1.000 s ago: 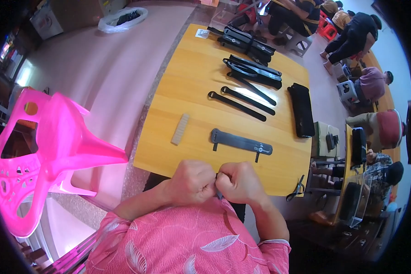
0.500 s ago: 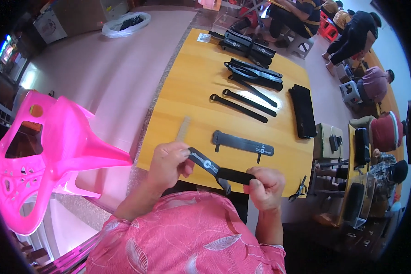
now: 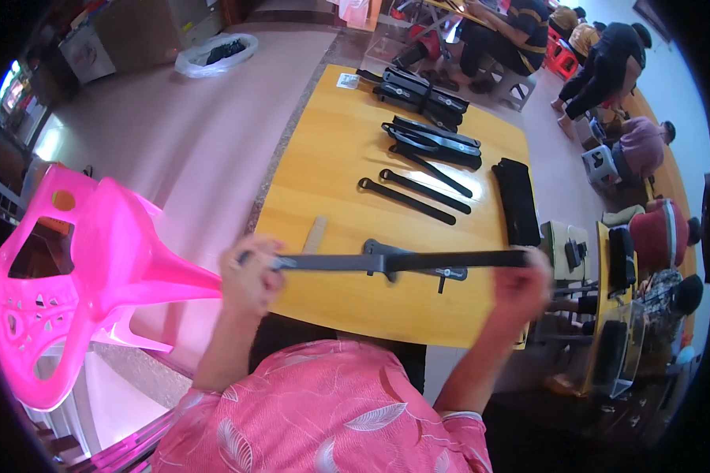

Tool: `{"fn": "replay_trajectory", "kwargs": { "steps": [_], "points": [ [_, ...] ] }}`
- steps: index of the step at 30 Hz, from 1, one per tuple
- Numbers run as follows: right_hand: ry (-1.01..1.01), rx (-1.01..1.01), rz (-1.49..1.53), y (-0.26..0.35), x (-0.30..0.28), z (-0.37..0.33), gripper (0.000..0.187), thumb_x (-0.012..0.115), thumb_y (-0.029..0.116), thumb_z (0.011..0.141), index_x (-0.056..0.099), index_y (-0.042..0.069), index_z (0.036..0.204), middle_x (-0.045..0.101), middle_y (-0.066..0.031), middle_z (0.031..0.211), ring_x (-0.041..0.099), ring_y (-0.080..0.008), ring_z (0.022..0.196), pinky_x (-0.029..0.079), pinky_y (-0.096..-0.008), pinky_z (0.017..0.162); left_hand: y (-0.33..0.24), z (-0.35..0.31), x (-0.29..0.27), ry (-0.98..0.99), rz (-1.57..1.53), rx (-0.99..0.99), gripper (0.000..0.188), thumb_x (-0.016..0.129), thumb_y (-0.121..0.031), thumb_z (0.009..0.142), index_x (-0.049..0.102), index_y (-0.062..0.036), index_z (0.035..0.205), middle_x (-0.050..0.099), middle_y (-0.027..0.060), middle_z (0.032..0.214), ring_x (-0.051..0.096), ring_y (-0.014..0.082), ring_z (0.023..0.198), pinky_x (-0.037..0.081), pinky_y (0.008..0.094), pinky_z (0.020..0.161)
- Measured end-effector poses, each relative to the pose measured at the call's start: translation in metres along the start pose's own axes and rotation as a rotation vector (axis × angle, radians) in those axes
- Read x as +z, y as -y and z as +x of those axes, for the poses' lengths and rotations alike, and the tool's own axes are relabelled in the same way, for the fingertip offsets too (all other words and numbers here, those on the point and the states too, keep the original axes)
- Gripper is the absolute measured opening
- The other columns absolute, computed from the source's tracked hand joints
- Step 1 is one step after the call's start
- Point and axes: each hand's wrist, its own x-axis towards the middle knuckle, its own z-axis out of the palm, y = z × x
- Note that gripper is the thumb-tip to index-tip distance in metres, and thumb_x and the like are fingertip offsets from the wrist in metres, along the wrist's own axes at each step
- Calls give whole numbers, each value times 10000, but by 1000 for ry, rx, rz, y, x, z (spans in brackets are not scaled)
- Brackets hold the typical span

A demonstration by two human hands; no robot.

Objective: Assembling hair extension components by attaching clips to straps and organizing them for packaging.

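Note:
Stretched nearly level between my two hands is a long black strap (image 3: 450, 261), held above the near part of the yellow table. My left hand (image 3: 250, 274) pinches its left end, and my right hand (image 3: 524, 282), blurred by motion, grips the other end. A short end hangs near the strap's middle. Behind it a dark grey flat piece with small tabs (image 3: 380, 247) lies partly hidden on the table. Farther back are thin black straps with looped ends (image 3: 406, 202), then a pile of black straps (image 3: 434, 142) and a tied bundle (image 3: 422, 96).
On the yellow table (image 3: 308, 169) lie a ruler-like strip (image 3: 315, 234) and a thick black folded piece (image 3: 517, 202) at the right. A pink plastic chair (image 3: 110, 252) stands close on my left. Several people sit or stoop at the far right.
My hands have moved apart, the left one leftward and the right one rightward and up. The strap, bent before, is now drawn out straight. The view has shifted slightly.

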Motion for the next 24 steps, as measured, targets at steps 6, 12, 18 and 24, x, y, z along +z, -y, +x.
{"fn": "replay_trajectory", "kwargs": {
  "steps": [6,12,18,24],
  "points": [
    [16,-141,683,50,-189,94,222,556,152,798,390,78,670,391,-32,639,320,-126,523,293,-270,482,7,77,-95,-271,-387,234,151,546,-149,932,574,-33,1025,466,7,597,429,93,444,333,227,378],
    [-351,-147,377,42,-88,37,251,517,224,866,478,28,715,394,-19,578,354,-106,525,291,-225,487,38,97,11,35,-265,137,191,586,-137,918,542,-12,1057,603,76,787,592,144,642,468,229,544],
    [571,-341,89,47,-63,0,308,579,215,733,608,-70,619,530,-106,501,472,-164,405,358,-253,400,44,79,-6,220,829,307,527,734,-252,770,538,12,1182,606,197,984,641,276,783,524,357,739],
    [915,-8,-164,45,-7,-27,159,557,48,669,504,-42,549,462,-90,485,488,-161,443,330,-293,412,-4,31,8,310,1393,656,479,705,-230,787,562,-11,1189,599,195,1071,626,319,844,512,345,747]
  ]
}}
